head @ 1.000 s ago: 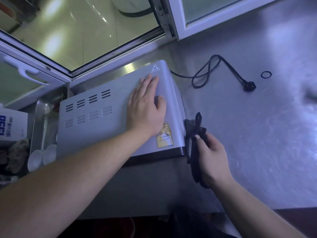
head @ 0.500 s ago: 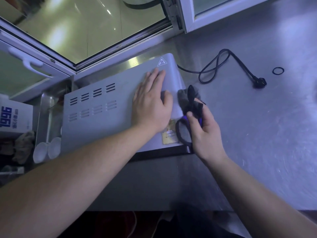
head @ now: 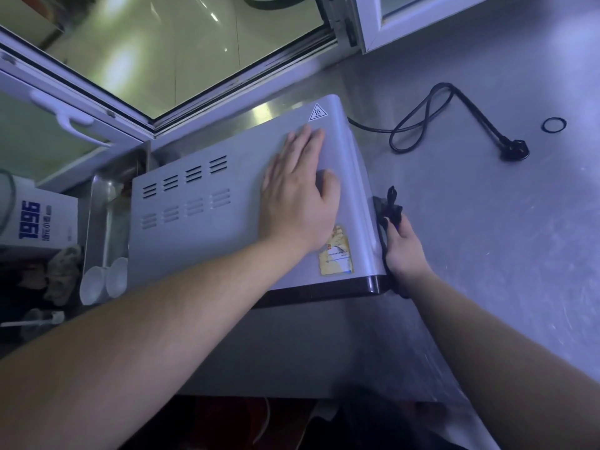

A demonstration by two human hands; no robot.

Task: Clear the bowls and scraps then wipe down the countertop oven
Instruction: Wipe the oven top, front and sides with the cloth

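Head view, looking down on a steel counter (head: 470,254). Countertop oven (head: 227,203): silver casing, sitting on the counter below the window frame (head: 181,102), vent slots toward its left end, a heat-warning triangle (head: 317,112) at the far right corner and a worn yellow sticker (head: 337,251) near the front edge. Left hand (head: 298,203): palm flat on the oven top, fingers straight and close together, thumb spread to the right, holding nothing. Right hand (head: 404,245): set against the oven's right side wall, fingers curled round a dark cloth (head: 389,206), which bunches above the hand and touches the wall. Black power cord (head: 418,125): looped on the counter behind the oven, its plug (head: 516,150) lying well apart to the right, a small black ring (head: 554,125) just beyond it. Steel tray (head: 97,203): left of the oven, with white bowls (head: 104,282) at its near end. White box (head: 35,219): blue "1996" print, far left.
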